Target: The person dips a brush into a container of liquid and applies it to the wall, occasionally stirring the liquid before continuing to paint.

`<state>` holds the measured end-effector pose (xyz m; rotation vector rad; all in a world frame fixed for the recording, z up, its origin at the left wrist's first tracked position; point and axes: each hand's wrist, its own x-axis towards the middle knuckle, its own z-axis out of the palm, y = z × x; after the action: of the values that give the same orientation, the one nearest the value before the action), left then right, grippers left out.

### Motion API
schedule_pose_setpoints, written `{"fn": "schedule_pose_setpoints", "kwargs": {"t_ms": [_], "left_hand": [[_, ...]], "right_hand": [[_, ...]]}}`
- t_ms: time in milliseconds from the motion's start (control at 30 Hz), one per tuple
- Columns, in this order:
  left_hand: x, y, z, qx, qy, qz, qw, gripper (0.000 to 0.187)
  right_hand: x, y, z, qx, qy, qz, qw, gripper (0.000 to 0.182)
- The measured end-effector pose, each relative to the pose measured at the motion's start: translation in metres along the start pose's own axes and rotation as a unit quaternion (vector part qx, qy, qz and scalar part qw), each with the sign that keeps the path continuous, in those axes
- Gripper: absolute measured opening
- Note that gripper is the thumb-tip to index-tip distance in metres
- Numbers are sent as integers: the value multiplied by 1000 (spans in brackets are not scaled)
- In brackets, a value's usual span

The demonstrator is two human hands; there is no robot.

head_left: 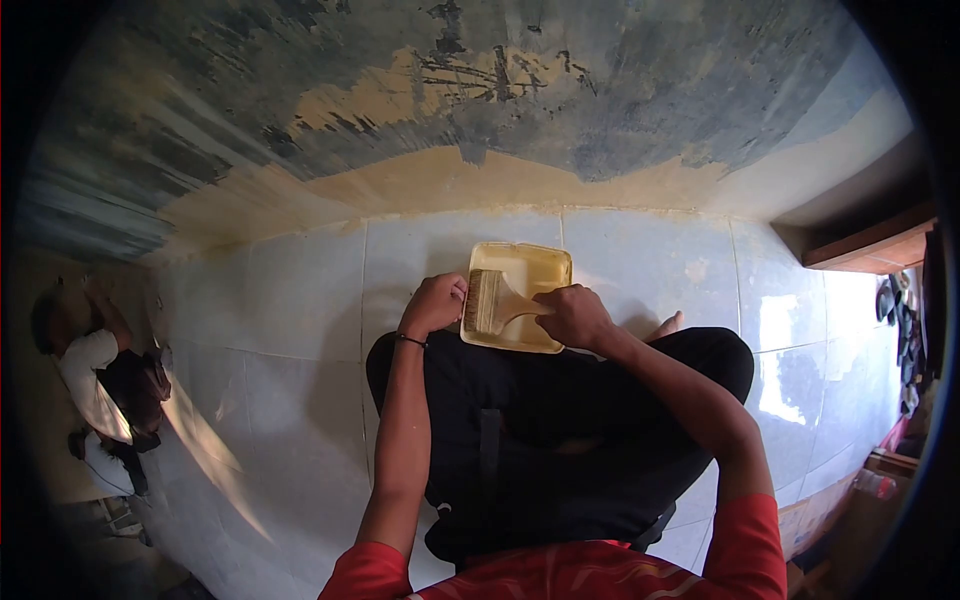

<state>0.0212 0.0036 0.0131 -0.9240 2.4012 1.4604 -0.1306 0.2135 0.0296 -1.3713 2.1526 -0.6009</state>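
My right hand [577,316] is wrapped around the wooden handle of a wide paintbrush [488,302]. The brush lies across a pale yellow tray [562,262], with its bristles toward the tray's left side. Cream-coloured paint shows inside the tray. At the left rim, my left hand [437,303] is closed, its fingertips right beside the bristle ends. Whether those fingers grip the rim or the bristles cannot be made out. The tray rests in front of my crossed legs, on the tiled floor.
Ahead rises a wall [600,90] with patchy grey and tan paint. Pale floor tiles [300,300] stretch to both sides. Another person [105,370] crouches by the wall at far left. On the right are a wooden ledge [880,243] and some dark items [905,330].
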Motion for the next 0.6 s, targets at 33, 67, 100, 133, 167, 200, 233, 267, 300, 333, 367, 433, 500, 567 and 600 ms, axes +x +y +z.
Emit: {"fn": "schedule_pose_setpoints", "kwargs": {"t_ms": [33, 67, 100, 133, 167, 200, 233, 267, 300, 333, 367, 433, 500, 567, 600], "left_hand": [[0, 0, 0, -2, 0, 3, 1000, 19], [0, -1, 1, -2, 0, 3, 1000, 19], [1, -2, 2, -6, 19, 4, 1000, 17], [1, -2, 3, -10, 37, 4, 999, 15], [2, -3, 4, -10, 38, 4, 999, 15], [2, -4, 4, -13, 37, 8, 999, 15], [2, -5, 4, -16, 36, 12, 999, 14], [2, -6, 5, -16, 36, 12, 999, 14], [3, -7, 5, -10, 38, 20, 999, 14], [3, -7, 5, -5, 39, 28, 999, 14], [3, -7, 4, -5, 40, 29, 999, 14], [3, -7, 5, 14, 39, 22, 999, 14], [3, -7, 5, 15, 40, 26, 999, 14], [3, -5, 4, 16, 41, 29, 999, 14], [3, -4, 3, 26, 24, 30, 999, 16]], "right_hand": [[0, -1, -1, 3, -1, 0, 1000, 32], [0, -1, -1, 3, -1, 0, 1000, 32], [-1, -2, -2, 3, 0, 4, 1000, 32], [-2, -3, -3, 3, 0, 7, 1000, 32], [-2, -3, -3, 3, 0, 7, 1000, 32], [-2, -4, -3, 3, 3, 7, 1000, 32], [-2, -4, -3, 3, 5, 7, 1000, 33], [-3, -3, -2, 3, 5, 7, 1000, 33], [-3, -2, -1, 4, 8, 4, 1000, 29], [-3, -1, 0, 6, 11, 1, 1000, 26], [-3, -1, 0, 6, 12, 0, 1000, 26], [-3, 0, 1, 5, 16, -5, 1000, 26], [-3, 0, 0, 3, 12, -3, 1000, 26], [-2, 0, 1, 1, 8, 0, 1000, 27], [-2, 2, 2, 4, 14, -3, 1000, 26]]}}
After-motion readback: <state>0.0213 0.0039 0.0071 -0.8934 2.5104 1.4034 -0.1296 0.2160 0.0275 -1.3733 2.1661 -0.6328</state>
